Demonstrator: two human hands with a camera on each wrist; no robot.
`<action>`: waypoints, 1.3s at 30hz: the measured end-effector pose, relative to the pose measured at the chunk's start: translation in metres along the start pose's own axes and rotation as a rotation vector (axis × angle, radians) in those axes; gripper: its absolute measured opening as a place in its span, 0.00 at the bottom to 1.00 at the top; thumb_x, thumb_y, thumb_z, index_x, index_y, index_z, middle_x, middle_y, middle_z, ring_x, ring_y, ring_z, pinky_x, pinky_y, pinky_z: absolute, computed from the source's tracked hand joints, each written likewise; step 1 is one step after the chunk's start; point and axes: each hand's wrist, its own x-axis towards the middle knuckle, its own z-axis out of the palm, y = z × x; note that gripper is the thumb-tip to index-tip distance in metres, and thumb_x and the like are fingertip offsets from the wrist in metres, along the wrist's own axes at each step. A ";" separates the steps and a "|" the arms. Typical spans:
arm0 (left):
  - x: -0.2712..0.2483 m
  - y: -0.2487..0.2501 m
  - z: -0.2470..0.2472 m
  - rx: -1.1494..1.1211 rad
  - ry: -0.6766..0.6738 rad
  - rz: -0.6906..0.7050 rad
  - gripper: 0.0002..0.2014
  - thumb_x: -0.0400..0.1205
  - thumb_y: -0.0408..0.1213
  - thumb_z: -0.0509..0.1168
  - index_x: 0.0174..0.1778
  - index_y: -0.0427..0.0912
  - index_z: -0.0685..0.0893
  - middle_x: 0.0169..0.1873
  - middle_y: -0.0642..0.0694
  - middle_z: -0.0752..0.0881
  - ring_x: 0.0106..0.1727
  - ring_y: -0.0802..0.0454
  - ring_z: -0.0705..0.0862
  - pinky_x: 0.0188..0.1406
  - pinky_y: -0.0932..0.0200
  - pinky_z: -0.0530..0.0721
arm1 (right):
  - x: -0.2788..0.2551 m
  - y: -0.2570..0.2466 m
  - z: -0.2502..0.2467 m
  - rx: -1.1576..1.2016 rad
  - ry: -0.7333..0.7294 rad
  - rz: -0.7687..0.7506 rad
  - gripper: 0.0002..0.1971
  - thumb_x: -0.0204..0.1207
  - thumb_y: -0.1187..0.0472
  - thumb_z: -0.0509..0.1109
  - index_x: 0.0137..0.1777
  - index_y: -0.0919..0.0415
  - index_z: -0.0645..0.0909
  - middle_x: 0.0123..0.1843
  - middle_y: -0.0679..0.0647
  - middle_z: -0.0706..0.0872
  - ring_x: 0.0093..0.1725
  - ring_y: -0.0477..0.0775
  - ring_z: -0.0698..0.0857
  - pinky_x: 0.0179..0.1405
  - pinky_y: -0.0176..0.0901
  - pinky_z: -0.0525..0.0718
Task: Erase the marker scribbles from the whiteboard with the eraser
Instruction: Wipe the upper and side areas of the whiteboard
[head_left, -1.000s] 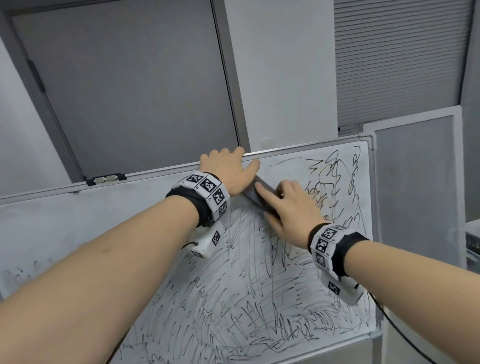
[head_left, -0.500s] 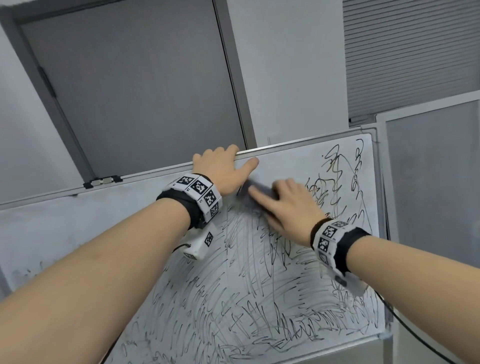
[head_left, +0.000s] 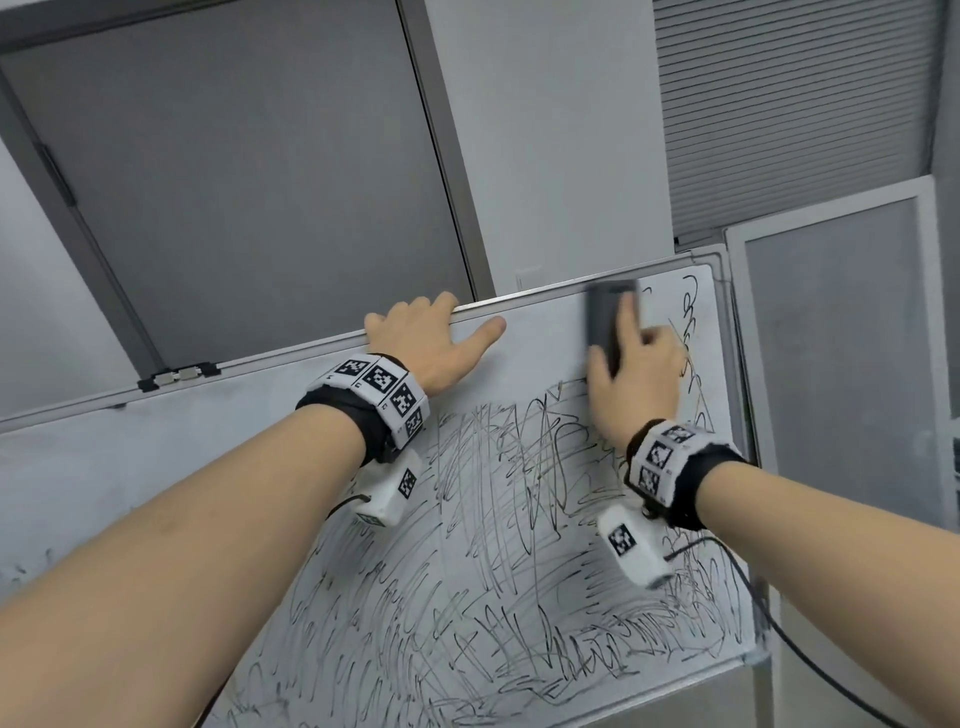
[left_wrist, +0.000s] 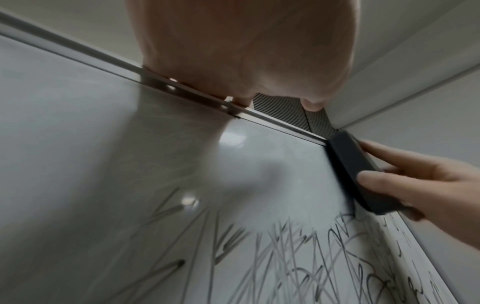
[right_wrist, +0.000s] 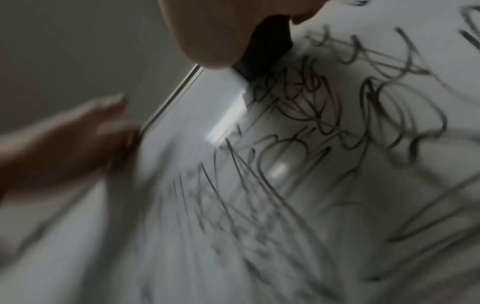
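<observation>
**Eraser at the top edge, board steadied from the left**

Head view: the whiteboard leans back at a tilt, and that tilt seems to explain both hands. The left hand hooks its fingers over the metal top frame while the thumb lies out flat on the white face, holding nothing else; the person is probably bracing the board so it does not rock under rubbing. The right hand pins the dark eraser flat against the board, fingers lying along its back and thumb on its left side. The eraser stands upright, its upper end at the top frame, near the right corner. A clean band runs between the two hands. Below it, dense scribbles cover most of the right half, and a few loops sit right of the eraser.

Left wrist view: the fingers of the left hand curl onto the frame rail. Further along, the eraser lies with its long face on the board, the right hand gripping it by thumb and fingers. A flat hold like this likely spreads pressure over the whole pad.

Right wrist view: blurred, yet the eraser shows as a dark block under the right hand, its lower end meeting the scribbles. The left hand is at the board's edge.
</observation>
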 end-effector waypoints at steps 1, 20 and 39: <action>-0.001 0.001 0.000 -0.002 0.006 0.002 0.38 0.77 0.78 0.42 0.62 0.50 0.77 0.54 0.46 0.84 0.58 0.41 0.80 0.52 0.44 0.65 | -0.007 -0.002 0.001 -0.053 -0.047 -0.272 0.33 0.80 0.50 0.64 0.84 0.46 0.60 0.58 0.63 0.73 0.54 0.64 0.71 0.54 0.56 0.77; 0.001 -0.003 0.002 -0.029 0.022 0.008 0.44 0.72 0.81 0.37 0.62 0.51 0.78 0.47 0.50 0.81 0.54 0.44 0.81 0.62 0.40 0.70 | 0.026 0.019 -0.019 -0.107 -0.037 -0.106 0.34 0.79 0.52 0.66 0.85 0.49 0.60 0.55 0.64 0.71 0.56 0.65 0.70 0.55 0.56 0.75; -0.003 0.000 -0.002 -0.051 0.009 0.025 0.45 0.72 0.81 0.37 0.65 0.50 0.77 0.55 0.47 0.83 0.59 0.44 0.80 0.69 0.37 0.68 | 0.031 0.057 -0.036 -0.122 -0.107 0.369 0.35 0.81 0.49 0.60 0.86 0.42 0.50 0.66 0.67 0.69 0.65 0.69 0.69 0.60 0.62 0.75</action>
